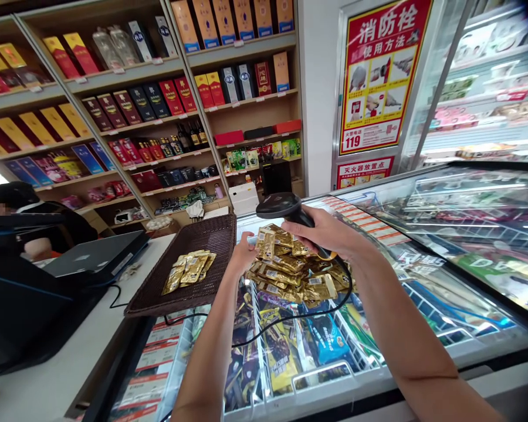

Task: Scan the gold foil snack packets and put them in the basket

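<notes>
A: Landmark for these notes: the wicker basket [222, 225]. Where is the scanner [279, 204]?

B: Right of the basket, held over the near-side heap of gold packets [286, 272], which lies on the glass top of the freezer [317, 401]

A: State of the grip?

B: Right hand [323, 231] wrapped firmly around the scanner's handle, no slack visible. Left hand [245, 252], just right of the basket, has its fingers curled beside one raised packet [266, 243]; fingertips partly hidden, so cannot tell whether it is pinched or only touched

A: Step in hand?

B: My reading: presenting a packet to be scanned. Several packets [191, 269] lie inside the basket, perhaps a set-aside batch; far more sit in the heap to its right

A: And the next move calls for what?

B: I judge, a code turned squarely to the scanner's window, left fingers clear of it

A: Orientation?

B: Scanner's head points left, toward the basket's side; its long axis slopes from there down and right along the handle. Window face not visible. The raised packet's long axis runs roughly away from the wearer, pale label at the near end
</notes>
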`<state>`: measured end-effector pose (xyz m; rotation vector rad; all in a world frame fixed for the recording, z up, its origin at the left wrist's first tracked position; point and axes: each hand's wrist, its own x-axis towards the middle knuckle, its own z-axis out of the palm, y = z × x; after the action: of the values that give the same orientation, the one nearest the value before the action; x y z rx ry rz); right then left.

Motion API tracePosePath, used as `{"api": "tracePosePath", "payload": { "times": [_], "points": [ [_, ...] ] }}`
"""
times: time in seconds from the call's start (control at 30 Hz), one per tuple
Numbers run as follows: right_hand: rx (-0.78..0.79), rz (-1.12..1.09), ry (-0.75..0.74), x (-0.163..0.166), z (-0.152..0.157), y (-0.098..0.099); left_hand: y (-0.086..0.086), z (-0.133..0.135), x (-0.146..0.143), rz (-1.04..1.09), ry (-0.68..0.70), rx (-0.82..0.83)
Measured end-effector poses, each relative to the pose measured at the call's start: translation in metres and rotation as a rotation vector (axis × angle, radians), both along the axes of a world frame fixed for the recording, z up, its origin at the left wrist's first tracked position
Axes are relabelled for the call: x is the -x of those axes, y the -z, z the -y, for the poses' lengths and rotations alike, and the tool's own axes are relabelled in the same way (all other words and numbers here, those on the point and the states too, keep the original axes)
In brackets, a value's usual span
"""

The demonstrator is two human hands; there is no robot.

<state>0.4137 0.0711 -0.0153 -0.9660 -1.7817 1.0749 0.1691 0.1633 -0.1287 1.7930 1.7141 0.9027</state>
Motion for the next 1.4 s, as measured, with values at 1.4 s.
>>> {"api": "tracePosePath", "payload": {
  "times": [1.4],
  "points": [
    [0.019,0.142,-0.137,0.015,0.011,0.002,-0.075,0.041,0.071,0.270,-0.117,-0.179]
  ]
}}
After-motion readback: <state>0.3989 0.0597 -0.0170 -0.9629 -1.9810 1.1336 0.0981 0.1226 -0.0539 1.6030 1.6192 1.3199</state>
